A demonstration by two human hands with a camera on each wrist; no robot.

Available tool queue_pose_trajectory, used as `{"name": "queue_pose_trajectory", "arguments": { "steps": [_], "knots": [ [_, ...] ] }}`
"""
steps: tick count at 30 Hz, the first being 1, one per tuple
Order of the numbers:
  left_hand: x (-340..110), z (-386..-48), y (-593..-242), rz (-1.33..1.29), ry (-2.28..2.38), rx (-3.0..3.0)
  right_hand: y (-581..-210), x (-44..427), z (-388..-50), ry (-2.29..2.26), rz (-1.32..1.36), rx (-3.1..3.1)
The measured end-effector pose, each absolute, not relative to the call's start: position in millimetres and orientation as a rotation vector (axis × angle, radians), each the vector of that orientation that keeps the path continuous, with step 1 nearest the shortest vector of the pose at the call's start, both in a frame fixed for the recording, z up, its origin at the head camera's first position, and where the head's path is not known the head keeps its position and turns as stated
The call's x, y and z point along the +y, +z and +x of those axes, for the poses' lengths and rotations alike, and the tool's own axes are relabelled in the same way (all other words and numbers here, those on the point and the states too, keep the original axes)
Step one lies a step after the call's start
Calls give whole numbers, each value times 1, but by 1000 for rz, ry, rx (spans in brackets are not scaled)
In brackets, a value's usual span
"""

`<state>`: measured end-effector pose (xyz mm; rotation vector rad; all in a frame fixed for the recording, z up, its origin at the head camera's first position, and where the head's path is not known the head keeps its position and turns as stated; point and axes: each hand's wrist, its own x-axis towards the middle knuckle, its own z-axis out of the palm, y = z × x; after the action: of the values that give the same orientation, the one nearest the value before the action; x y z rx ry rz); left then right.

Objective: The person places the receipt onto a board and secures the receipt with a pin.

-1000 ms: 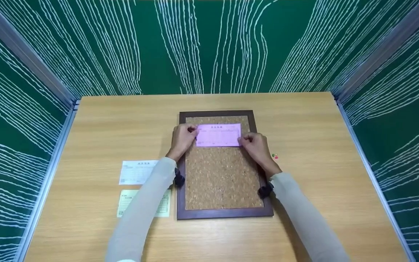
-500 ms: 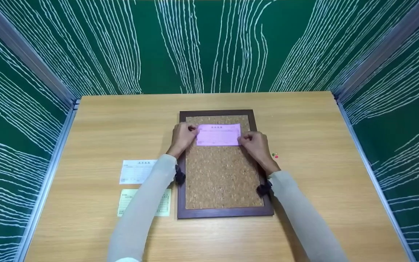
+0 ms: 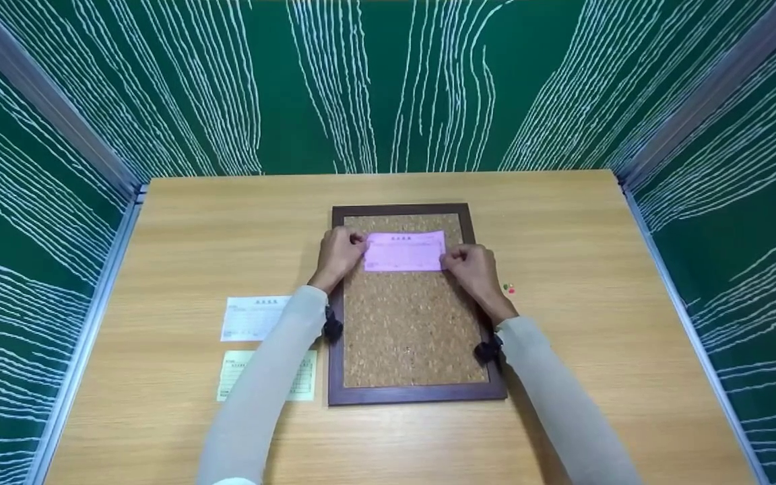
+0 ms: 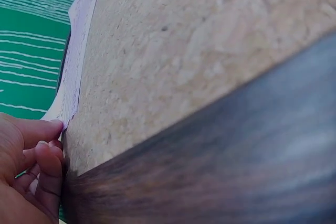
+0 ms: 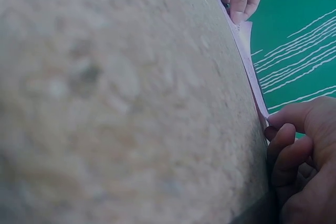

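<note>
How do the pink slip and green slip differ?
The left hand and right hand hold the pink slip over the corkboard; the green slip lies on the table. The left sleeve partly hides the green slip; the pink slip shows nearly whole. Both are printed rectangles.

White slip (image 3: pixel 253 318): we see it toward the tabletop's (image 3: pixel 576 411) left edge.
Green slip (image 3: pixel 232 372): just beside it, farther from the far edge.
Tiny red and green pieces (image 3: pixel 512 290): toward the right edge.
Green walls (image 3: pixel 388 81): white-lined, beyond the far and side edges.
</note>
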<state>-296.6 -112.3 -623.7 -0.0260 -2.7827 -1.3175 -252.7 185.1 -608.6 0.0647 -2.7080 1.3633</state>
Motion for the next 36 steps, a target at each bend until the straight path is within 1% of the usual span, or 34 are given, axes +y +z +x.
{"name": "queue_pose_trajectory", "arguments": {
  "steps": [11,17,24,25,32,36],
  "knots": [
    [-113,-293,-623,-79,-1318,-2760,-608,185,-251,1378,86,-2688],
    [-108,-277,-599,-102,-1222,-2807,-608,184,-249,1388,76,-2690],
    [-109,-279,-604,-144,-1237,-2787,-608,184,-249,1357,74,-2710],
    [-109,-277,-600,-129,-1238,-2795,-608,184,-248,1355,74,-2712],
    [-112,-287,-617,-119,-1271,-2755,-608,184,-249,1330,84,-2719],
    [-111,-284,-613,-155,-1239,-2738,-608,184,-249,1308,99,-2733]
  ]
}}
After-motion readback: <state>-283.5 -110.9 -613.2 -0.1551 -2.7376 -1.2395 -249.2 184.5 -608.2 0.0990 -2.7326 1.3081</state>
